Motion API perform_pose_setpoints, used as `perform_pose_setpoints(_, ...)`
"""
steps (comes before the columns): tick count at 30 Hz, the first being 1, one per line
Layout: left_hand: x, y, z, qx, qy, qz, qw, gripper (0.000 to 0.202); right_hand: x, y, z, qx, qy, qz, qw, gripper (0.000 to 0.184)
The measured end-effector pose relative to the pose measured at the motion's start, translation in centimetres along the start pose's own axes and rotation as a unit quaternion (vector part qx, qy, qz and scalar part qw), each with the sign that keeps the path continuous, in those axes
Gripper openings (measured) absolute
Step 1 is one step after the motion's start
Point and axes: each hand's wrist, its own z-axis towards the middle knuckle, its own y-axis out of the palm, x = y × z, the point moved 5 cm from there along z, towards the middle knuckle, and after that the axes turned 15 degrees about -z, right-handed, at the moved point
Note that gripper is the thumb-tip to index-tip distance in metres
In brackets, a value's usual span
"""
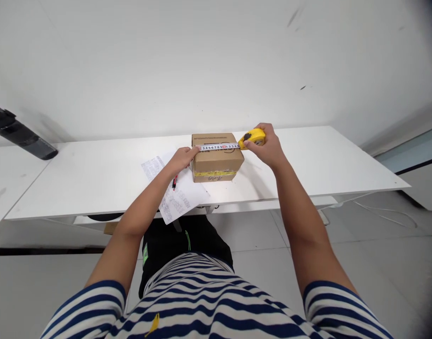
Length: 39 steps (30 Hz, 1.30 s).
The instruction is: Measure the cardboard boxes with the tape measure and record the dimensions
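A small cardboard box (216,165) with yellow tape along its front stands on the white table (95,179). My right hand (267,147) is closed around a yellow tape measure (253,137) at the box's right top edge. Its white blade (219,147) stretches left across the box top. My left hand (182,157) pinches the blade's end at the box's left top edge.
A printed paper sheet (173,195) lies left of the box and hangs over the table's front edge, with a red-and-black pen (174,182) on it. A dark cylindrical object (21,136) juts in at the far left. A white wall rises behind the table.
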Motion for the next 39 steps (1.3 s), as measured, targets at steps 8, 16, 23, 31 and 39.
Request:
perform_pose_setpoints(8,5.6,-3.6,-3.9,-0.021,0.130,0.000,0.991,0.040,-3.1,-2.1,-2.0,0.112,-0.049,-0.007,0.992,0.063)
perform_pose_setpoints(16,0.5,-4.9,-16.8,-0.025,0.059,-0.070,0.995,0.048,-11.2,5.1,-17.0,0.157,-0.218,-0.025,0.963,0.062)
perform_pose_setpoints(23,-7.0,-4.7,-18.7,0.037,0.010,0.094,0.995,0.067,-11.3,17.2,-18.6,-0.053,-0.034,0.052,0.997,0.070)
perform_pose_setpoints(31,-9.7,-8.2,-13.6,0.082,-0.027,0.394,0.915,0.083,-5.4,20.2,-11.2,-0.215,0.167,0.120,0.955,0.090)
perform_pose_setpoints(39,-9.6,-10.5,-12.3,-0.021,0.001,0.393,0.919,0.082,-3.7,16.5,-8.7,-0.197,0.136,0.062,0.969,0.081)
